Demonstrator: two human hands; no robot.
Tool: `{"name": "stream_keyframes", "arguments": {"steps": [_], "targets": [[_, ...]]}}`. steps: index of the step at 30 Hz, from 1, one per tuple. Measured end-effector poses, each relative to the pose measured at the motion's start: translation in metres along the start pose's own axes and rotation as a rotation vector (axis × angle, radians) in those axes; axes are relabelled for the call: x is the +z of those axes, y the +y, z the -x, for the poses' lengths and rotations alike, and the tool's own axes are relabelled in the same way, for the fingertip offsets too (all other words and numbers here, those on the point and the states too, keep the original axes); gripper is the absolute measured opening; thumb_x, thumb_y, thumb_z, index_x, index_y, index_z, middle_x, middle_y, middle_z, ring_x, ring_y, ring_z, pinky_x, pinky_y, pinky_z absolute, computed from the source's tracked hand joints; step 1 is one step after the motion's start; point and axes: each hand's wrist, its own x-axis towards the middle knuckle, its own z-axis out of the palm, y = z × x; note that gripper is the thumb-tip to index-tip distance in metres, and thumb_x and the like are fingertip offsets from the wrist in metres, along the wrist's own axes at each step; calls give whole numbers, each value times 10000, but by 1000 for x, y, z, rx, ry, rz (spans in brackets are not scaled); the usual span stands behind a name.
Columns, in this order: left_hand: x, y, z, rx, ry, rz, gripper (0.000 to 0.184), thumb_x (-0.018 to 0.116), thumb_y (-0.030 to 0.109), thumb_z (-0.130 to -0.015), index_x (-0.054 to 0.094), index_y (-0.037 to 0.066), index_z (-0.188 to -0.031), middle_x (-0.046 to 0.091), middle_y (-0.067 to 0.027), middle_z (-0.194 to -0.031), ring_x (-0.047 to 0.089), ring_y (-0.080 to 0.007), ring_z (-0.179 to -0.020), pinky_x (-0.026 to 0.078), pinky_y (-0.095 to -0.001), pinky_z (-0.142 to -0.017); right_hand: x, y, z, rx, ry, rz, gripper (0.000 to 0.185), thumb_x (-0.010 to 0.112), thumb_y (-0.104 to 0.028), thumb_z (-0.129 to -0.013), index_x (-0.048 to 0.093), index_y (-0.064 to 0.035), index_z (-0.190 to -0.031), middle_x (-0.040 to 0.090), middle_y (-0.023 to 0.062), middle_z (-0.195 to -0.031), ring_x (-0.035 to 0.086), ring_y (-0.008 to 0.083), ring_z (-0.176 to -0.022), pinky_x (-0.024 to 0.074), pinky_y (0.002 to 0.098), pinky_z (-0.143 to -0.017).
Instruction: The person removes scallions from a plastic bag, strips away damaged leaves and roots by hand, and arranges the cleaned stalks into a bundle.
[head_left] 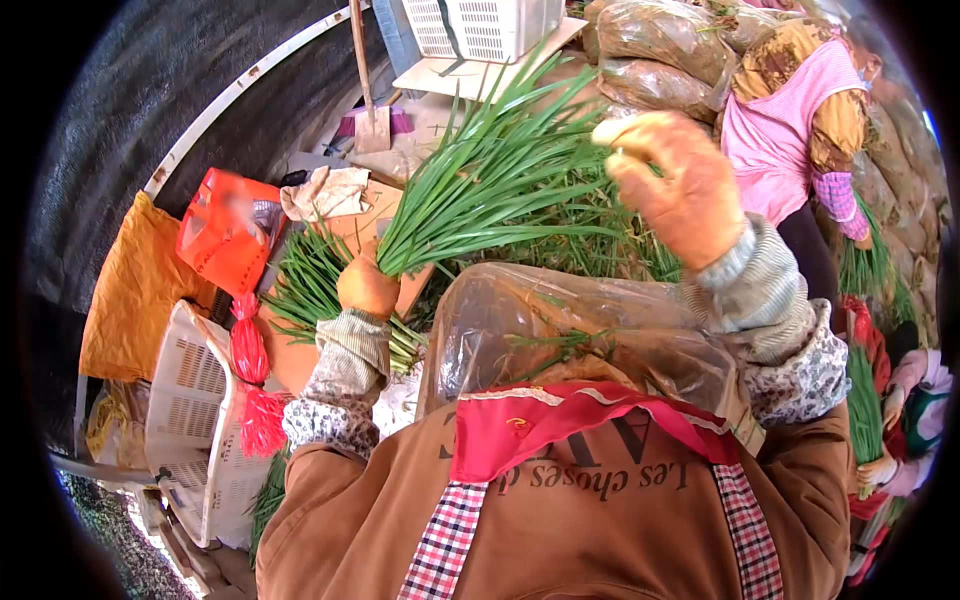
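- At the bottom of the frame is the wearer's brown top (600, 530), with a red bib (590, 400) and checked straps (440, 540).
- Just above it, at lower centre, a clear plastic sheet (480, 320) covers something brown, with a few loose green leaves (570, 345) on it.
- Left of centre, the left hand (368, 288), in an orange glove, is closed around the gathered part of a bunch of long green leaves (490, 190). The leaves fan out toward upper centre.
- Right of centre, the right hand (680, 185), also gloved, is raised near the leaf tips, fingers curled and partly open. Whether anything small is between its fingertips, I cannot tell.
- Beside and behind the left hand, more green stalks (305, 280) lie over an orange-brown board (408, 290).
- At lower left, red strands (250, 350) hang at a white crate (190, 400); above are a red bag (230, 225) and a yellow-orange sack (140, 285).
- Beyond the leaves, a pale cloth (325, 193) lies at left of centre, with a shovel (372, 130) higher up.
- At the top, a white basket (480, 25) rests on a board, beside filled plastic bags (660, 50).
- At upper right, a person in pink (780, 130) holds green leaves; another person (900, 400) at lower right holds a bunch too.
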Motion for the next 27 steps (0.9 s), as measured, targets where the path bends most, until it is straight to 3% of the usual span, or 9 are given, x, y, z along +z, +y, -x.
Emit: {"name": "stream_keyframes", "arguments": {"steps": [3,9,14,17,19,23,24,25,27], "targets": [[-10,18,0,25,-32,-40,323,623,318,-723,583,156,-1000,621,-174,-798,598,-353,-762,473,-419,-655,31,-7,-3,-14,-282,-48,266,539,-239,-795,583,-32,-956,604,129,-914,569,275,-867,447,364,-808],[-4,30,3,214,73,-208,342,620,367,-718,561,89,-908,613,-156,-678,603,-324,-613,467,-427,-555,69,-12,-14,469,-610,70,373,546,-299,-785,556,-57,-1069,602,147,-955,566,284,-927,438,385,-823],[-13,47,0,200,-30,-237,286,592,219,-725,547,105,-985,612,-180,-757,596,-360,-714,472,-437,-624,96,1,2,348,-533,52,222,511,-261,-817,605,-120,-960,614,113,-911,579,281,-872,456,401,-757],[-8,45,-6,283,47,-279,306,634,335,-709,551,83,-860,595,-141,-626,600,-326,-591,469,-426,-535,83,-9,0,236,-647,175,260,471,-279,-850,616,-95,-962,610,108,-948,575,267,-870,461,362,-752],[-14,54,-10,172,-47,-306,211,591,231,-731,554,77,-871,613,-155,-714,608,-326,-688,473,-431,-600,99,1,29,-97,-330,-114,243,451,-237,-874,604,-51,-909,617,87,-890,593,221,-705,483,320,-668],[-17,60,-19,-31,-160,-308,205,536,127,-738,555,50,-928,621,-177,-873,598,-337,-835,468,-416,-710,62,9,38,531,-310,-392,199,413,-184,-866,585,-84,-874,586,81,-781,580,209,-748,482,329,-670],[-17,58,-20,-61,-164,-278,220,537,122,-737,554,48,-944,620,-180,-886,598,-341,-843,468,-413,-718,60,34,48,381,-230,-210,196,425,-197,-862,585,-84,-864,587,82,-778,590,194,-738,485,309,-666],[-18,57,-22,-93,-168,-248,235,537,118,-737,552,45,-959,620,-183,-899,597,-346,-850,468,-411,-727,51,46,55,280,-151,-36,192,457,-196,-854,594,-71,-907,610,82,-833,603,207,-763,487,310,-698],[-19,60,-24,-161,-185,-171,257,545,145,-733,565,46,-969,618,-196,-902,594,-350,-870,465,-406,-750,49,67,73,618,-312,-261,414,539,-269,-823,479,-62,-1177,610,124,-966,601,248,-854,481,319,-751]]}}
